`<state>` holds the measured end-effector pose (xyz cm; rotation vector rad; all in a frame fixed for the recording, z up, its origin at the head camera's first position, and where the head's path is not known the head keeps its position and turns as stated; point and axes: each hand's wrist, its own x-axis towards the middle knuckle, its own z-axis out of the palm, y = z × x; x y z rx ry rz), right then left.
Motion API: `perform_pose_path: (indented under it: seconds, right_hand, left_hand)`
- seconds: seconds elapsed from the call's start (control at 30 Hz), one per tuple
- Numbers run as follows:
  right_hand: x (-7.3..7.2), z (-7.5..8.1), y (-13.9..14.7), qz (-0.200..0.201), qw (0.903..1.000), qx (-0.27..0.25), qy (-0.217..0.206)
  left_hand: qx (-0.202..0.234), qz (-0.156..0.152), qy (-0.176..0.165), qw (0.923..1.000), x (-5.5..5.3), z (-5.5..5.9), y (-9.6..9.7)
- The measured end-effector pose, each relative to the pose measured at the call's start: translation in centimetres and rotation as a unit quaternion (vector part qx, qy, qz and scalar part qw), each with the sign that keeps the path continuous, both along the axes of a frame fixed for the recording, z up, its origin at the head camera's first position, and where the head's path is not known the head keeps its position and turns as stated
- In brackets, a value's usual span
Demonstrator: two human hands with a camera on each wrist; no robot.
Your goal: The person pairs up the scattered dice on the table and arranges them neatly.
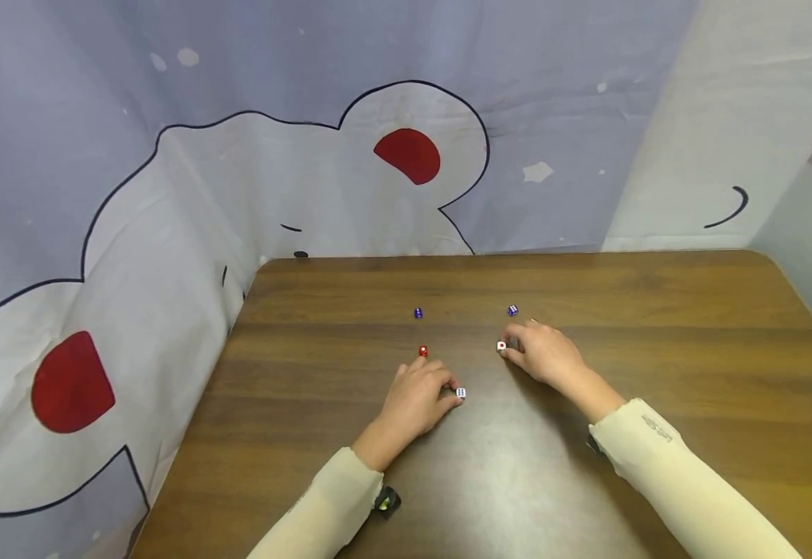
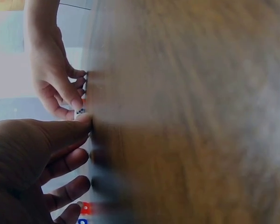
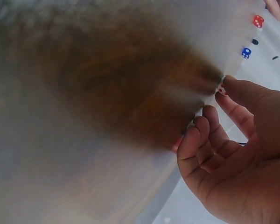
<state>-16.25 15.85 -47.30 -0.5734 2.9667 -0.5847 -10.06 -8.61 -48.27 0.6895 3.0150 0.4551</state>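
My left hand point(image 1: 414, 397) pinches a white die point(image 1: 460, 393) between thumb and index finger, low at the tabletop. Dark pips show on its top. Farther right, my right hand point(image 1: 544, 354) holds a second white die point(image 1: 501, 346), which has one large red pip on top, by thumb and index finger. In the right wrist view, this white die point(image 3: 221, 88) shows red pips on its side. Just beyond the left fingertips sits a red die point(image 1: 423, 352). Something red point(image 3: 176, 144) lies by the right hand's other fingers, mostly hidden and blurred.
Two blue dice rest farther back: the left blue die point(image 1: 418, 313) behind the red one, the right blue die point(image 1: 512, 310) just beyond the right hand. A brown wooden table point(image 1: 657, 310) carries everything. Behind it hangs a printed curtain point(image 1: 252, 186).
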Motion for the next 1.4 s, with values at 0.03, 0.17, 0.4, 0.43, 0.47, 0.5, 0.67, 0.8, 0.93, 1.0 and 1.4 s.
perform_pose_path:
  seconds: [0.03,0.17,0.4,0.43,0.47,0.5,0.67,0.8,0.93,1.0,1.4]
  right_hand:
    - [0.1,0.0,0.1,0.003,1.0,0.0,0.002]
    - [0.4,0.1,0.1,0.016,0.9998,-0.003,0.009]
    - [0.7,0.5,-0.1,0.024,0.9996,0.005,0.011]
    - [0.8,0.6,-0.1,0.023,0.9997,0.006,0.009]
    - [0.9,0.6,-0.2,0.023,0.9997,0.007,0.008]
    - [0.9,0.7,-0.2,0.023,0.9997,0.008,0.007]
    - [1.2,0.6,-0.3,0.026,0.9996,0.009,-0.001]
    - [1.5,0.6,-0.4,0.028,0.9995,0.007,-0.01]
    - [2.0,0.7,-0.4,0.033,0.9993,0.003,-0.014]
    - [2.2,0.7,-0.5,0.039,0.9992,0.002,-0.01]
    - [3.2,0.7,-0.7,0.061,0.998,-0.006,-0.013]
  left_hand:
    - [-0.001,-0.001,0.001,1.0,0.1,-0.1,0.0]
    - [-0.003,-0.005,0.005,1.0,0.2,-0.2,0.1]
    - [0.0,-0.005,0.012,0.9999,0.1,-0.1,0.0]
    - [0.0,-0.005,0.013,0.9999,0.1,-0.1,0.0]
    - [-0.001,-0.004,0.012,0.9999,0.0,-0.1,0.0]
    - [-0.002,-0.004,0.011,0.9999,0.0,-0.1,0.0]
    - [-0.003,0.001,0.005,1.0,-0.1,0.0,-0.1]
    - [0.0,0.0,-0.001,1.0,0.0,0.0,-0.2]
    - [0.005,-0.002,-0.004,1.0,0.1,0.0,-0.2]
    - [0.005,-0.002,-0.005,1.0,0.1,0.0,-0.2]
    - [0.01,-0.002,-0.011,0.9999,0.1,-0.1,0.0]
